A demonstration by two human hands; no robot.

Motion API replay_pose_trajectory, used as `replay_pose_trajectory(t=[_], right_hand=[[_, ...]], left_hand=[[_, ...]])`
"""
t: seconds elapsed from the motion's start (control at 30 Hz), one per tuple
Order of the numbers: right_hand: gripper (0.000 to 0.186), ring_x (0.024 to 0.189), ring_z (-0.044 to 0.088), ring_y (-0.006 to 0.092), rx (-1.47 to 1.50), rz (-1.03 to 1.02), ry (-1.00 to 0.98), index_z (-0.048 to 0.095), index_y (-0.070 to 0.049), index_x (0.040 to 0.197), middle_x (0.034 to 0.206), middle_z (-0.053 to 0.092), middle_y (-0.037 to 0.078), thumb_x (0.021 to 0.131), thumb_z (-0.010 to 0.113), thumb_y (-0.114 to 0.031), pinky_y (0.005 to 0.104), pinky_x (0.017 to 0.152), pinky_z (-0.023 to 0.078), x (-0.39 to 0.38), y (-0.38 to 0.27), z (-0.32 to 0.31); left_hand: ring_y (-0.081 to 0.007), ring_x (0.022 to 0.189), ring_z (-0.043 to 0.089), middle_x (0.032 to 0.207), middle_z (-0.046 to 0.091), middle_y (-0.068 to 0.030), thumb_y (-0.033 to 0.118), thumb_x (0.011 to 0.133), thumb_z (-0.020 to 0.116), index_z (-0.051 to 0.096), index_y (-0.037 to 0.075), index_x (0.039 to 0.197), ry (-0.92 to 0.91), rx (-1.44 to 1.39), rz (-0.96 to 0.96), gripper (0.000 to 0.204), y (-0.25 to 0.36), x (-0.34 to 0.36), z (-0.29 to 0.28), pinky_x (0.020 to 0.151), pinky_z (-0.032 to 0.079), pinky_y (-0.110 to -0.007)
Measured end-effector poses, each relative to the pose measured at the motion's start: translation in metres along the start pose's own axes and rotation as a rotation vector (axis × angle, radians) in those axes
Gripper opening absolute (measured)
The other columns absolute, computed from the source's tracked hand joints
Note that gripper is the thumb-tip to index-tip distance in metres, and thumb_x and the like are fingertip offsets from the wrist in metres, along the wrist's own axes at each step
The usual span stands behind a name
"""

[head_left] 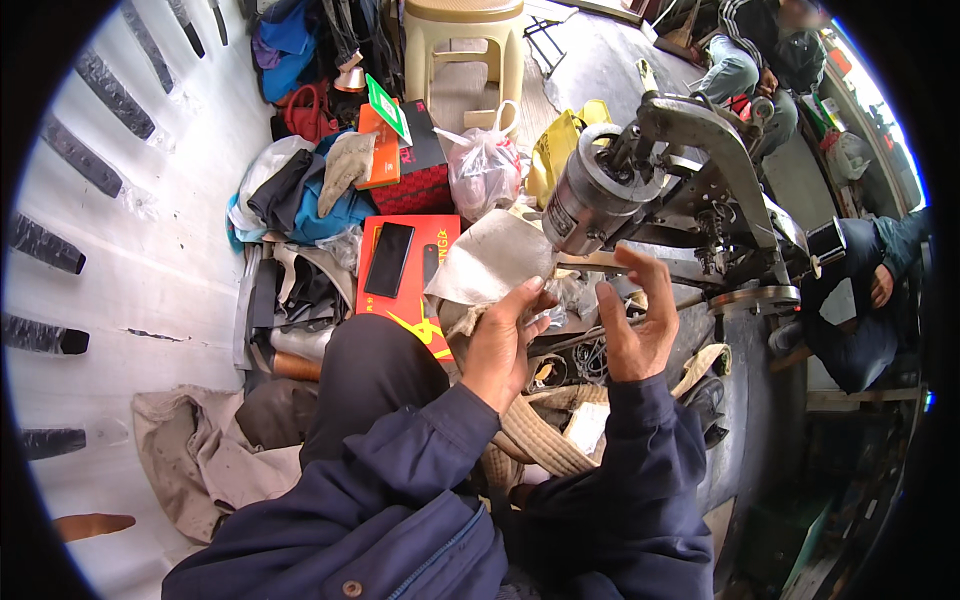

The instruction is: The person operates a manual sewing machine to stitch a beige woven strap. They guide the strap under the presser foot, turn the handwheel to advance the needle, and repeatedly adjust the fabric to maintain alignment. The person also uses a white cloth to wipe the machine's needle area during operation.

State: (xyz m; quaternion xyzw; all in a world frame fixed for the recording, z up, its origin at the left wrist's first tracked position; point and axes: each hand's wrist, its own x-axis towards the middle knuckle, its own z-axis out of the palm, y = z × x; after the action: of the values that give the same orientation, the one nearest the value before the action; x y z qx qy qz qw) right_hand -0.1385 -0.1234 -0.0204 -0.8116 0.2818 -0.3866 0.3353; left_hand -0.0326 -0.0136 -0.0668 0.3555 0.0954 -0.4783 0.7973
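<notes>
A sewing machine (590, 190) with a metal cylinder head stands ahead of me on the right. My left hand (510, 350) grips an off-white flat piece of material (490, 255), with some crumpled tan material beneath it, just left of the machine's head. My right hand (640, 320) is raised below the machine, near its narrow arm, with thumb and fingers curved apart and nothing visible between them. Beige quilted straps (545, 440) lie under my hands, beside my dark-trousered leg.
A red box (440, 235) carries a black phone (390, 260). Behind are a plastic bag (478, 170), yellow bag (555, 150), piled clothes (280, 190) and plastic stool (462, 20). A white wall (130, 280) bounds the left. Two other people (730, 65) (860, 310) sit right.
</notes>
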Motion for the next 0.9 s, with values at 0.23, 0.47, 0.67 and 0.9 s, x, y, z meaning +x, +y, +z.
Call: replay_pose_trajectory(t=[0.23,0.47,0.67,0.9], right_hand=[[0.021,0.098,0.060,0.0144,0.394,0.216,0.088,0.068,0.003,0.101,0.100,0.066,0.006,0.087,0.073,-0.011,0.0281,0.089,0.045,0.016,0.010,0.022],[0.012,0.093,0.063,0.0166,0.433,0.176,0.120,0.073,0.001,0.093,0.094,0.069,0.006,0.083,0.076,-0.005,0.0290,0.088,0.047,0.017,0.007,0.024],[0.029,0.096,0.065,0.0129,0.189,0.062,-0.074,0.068,0.000,0.116,0.102,0.071,0.006,0.088,0.071,-0.009,0.0289,0.087,0.051,0.003,0.031,-0.021],[0.050,0.085,0.071,0.0300,-0.595,0.500,-0.021,0.064,0.001,0.115,0.094,0.072,0.019,0.082,0.077,-0.034,0.0384,0.078,0.054,-0.023,0.127,-0.164]], left_hand=[[-0.0229,0.098,0.065,0.091,0.068,-0.0082,0.024,0.091,0.068,0.066,0.006,0.100,-0.052,0.059,-0.010,0.021,0.000,0.001,-0.002,0.093,0.048,-0.044],[-0.0245,0.097,0.066,0.093,0.071,-0.0109,0.020,0.091,0.068,0.067,0.005,0.100,-0.080,0.045,0.029,0.018,0.001,0.004,-0.005,0.095,0.047,-0.048],[-0.0241,0.095,0.066,0.091,0.070,-0.0103,0.020,0.090,0.069,0.067,0.005,0.098,-0.103,0.027,0.031,0.017,0.001,0.004,-0.005,0.095,0.047,-0.048],[-0.0255,0.097,0.063,0.089,0.065,-0.0088,0.023,0.088,0.070,0.064,0.004,0.098,-0.125,-0.009,-0.007,0.022,0.003,0.005,-0.005,0.098,0.047,-0.047]])
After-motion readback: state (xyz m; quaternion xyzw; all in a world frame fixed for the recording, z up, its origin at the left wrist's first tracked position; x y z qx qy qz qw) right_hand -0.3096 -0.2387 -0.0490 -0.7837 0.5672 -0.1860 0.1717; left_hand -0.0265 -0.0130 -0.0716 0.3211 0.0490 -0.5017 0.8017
